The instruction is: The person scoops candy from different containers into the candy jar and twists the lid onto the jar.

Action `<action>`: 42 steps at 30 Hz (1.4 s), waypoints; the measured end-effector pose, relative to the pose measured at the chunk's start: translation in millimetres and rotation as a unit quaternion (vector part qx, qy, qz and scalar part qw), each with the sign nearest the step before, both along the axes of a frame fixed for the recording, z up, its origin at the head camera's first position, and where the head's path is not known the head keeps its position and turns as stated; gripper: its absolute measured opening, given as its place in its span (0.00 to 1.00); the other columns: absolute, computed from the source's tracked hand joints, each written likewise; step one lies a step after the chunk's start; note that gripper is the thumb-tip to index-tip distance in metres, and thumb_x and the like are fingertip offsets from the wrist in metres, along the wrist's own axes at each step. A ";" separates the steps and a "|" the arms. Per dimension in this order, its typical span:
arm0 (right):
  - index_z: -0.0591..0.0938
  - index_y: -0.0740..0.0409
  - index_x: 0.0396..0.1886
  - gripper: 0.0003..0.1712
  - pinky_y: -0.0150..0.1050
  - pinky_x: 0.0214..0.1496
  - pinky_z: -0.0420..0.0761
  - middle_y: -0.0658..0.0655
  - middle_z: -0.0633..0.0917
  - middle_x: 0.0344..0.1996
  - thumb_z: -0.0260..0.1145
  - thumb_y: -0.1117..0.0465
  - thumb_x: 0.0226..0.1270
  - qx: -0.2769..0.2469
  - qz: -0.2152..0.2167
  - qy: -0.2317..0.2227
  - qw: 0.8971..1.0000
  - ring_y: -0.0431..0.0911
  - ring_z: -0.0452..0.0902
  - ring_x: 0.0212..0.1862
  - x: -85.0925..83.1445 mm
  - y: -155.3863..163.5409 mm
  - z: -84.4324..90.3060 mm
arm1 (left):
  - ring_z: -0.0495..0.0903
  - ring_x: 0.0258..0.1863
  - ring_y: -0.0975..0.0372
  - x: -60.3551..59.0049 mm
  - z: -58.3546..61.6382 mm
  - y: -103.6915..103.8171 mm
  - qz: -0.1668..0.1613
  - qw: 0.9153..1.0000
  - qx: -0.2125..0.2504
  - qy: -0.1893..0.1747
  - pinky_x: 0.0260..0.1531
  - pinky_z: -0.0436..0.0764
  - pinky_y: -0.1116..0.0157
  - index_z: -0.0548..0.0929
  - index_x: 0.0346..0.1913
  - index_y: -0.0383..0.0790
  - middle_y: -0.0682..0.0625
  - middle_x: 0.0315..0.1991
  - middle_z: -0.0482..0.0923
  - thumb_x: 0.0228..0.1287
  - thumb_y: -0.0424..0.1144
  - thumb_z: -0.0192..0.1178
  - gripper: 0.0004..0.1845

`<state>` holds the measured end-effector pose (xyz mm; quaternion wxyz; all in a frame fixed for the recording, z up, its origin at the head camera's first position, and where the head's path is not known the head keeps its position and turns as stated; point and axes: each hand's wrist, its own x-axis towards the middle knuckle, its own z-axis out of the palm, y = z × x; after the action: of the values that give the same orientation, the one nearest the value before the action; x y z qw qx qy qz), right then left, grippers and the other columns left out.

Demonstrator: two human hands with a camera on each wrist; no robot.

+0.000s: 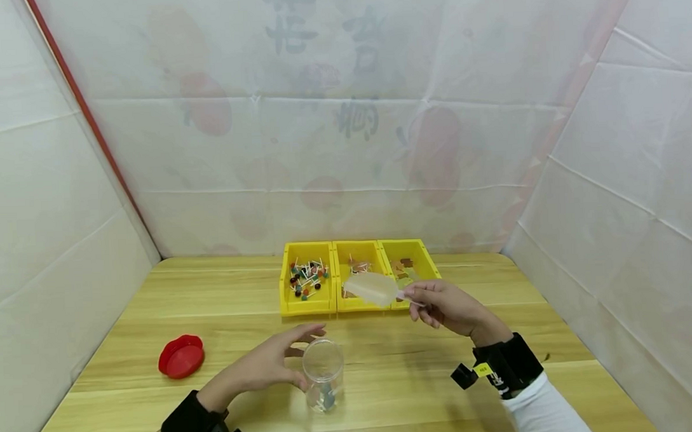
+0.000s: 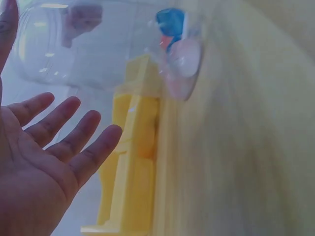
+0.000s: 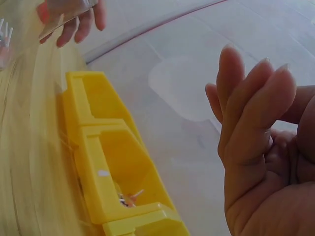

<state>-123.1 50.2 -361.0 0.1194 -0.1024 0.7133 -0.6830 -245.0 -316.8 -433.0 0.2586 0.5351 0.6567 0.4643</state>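
Observation:
A clear plastic jar [image 1: 323,374] stands open-topped at the table's front centre, with a few small sweets at its bottom. My left hand [image 1: 290,356] hovers beside its rim with the fingers spread and holds nothing; the left wrist view shows the palm [image 2: 59,142] open and apart from the jar [image 2: 98,49]. My right hand [image 1: 435,305] pinches the handle of a translucent white scoop [image 1: 371,288], held above the front edge of the yellow bins. In the right wrist view the curled fingers [image 3: 256,132] hide the handle, and the scoop [image 3: 182,88] shows faintly beyond them.
Three yellow bins [image 1: 283,288] stand side by side at the back centre; the left one holds several lollipops, the other two hold a few small items. A red lid [image 1: 182,356] lies on the wooden table at the front left. White sheeting walls the table on three sides.

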 end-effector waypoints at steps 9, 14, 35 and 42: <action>0.72 0.74 0.60 0.31 0.26 0.23 0.72 0.53 0.84 0.29 0.57 0.49 0.76 0.050 -0.090 -0.075 0.992 0.37 0.70 0.22 -6.6 -4.2 -6.0 | 0.70 0.62 0.43 -17.1 2.8 -4.6 0.085 0.995 0.013 0.043 0.57 0.75 0.48 0.64 0.72 0.39 0.41 0.67 0.69 0.74 0.45 0.53 0.28; 0.74 0.70 0.61 0.32 0.28 0.27 0.72 0.55 0.83 0.31 0.60 0.46 0.72 0.066 -0.145 -0.098 0.982 0.40 0.71 0.24 -14.5 -9.4 -10.3 | 0.72 0.60 0.45 -24.8 3.4 -5.1 0.169 0.982 0.026 0.074 0.56 0.73 0.43 0.69 0.69 0.37 0.39 0.63 0.72 0.78 0.44 0.48 0.23; 0.79 0.73 0.52 0.20 0.29 0.22 0.74 0.57 0.82 0.22 0.56 0.60 0.73 0.133 -0.244 -0.146 0.949 0.38 0.71 0.18 -49.0 -48.3 -10.3 | 0.69 0.63 0.43 -68.4 -4.3 15.0 0.368 0.925 -0.045 0.086 0.56 0.75 0.47 0.63 0.72 0.34 0.34 0.69 0.63 0.74 0.51 0.53 0.33; 0.81 0.73 0.46 0.16 0.29 0.21 0.71 0.55 0.81 0.18 0.55 0.63 0.72 0.187 -0.237 -0.169 0.938 0.38 0.69 0.15 -57.6 -55.2 2.8 | 0.71 0.61 0.43 -77.3 -15.1 25.1 0.376 0.920 -0.086 0.078 0.55 0.75 0.45 0.56 0.76 0.34 0.36 0.71 0.61 0.76 0.48 0.51 0.35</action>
<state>-180.7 -5.0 -358.2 0.0897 0.2108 0.8013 -0.5526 -322.3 -291.7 -448.2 0.0585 0.2592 0.8648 0.4260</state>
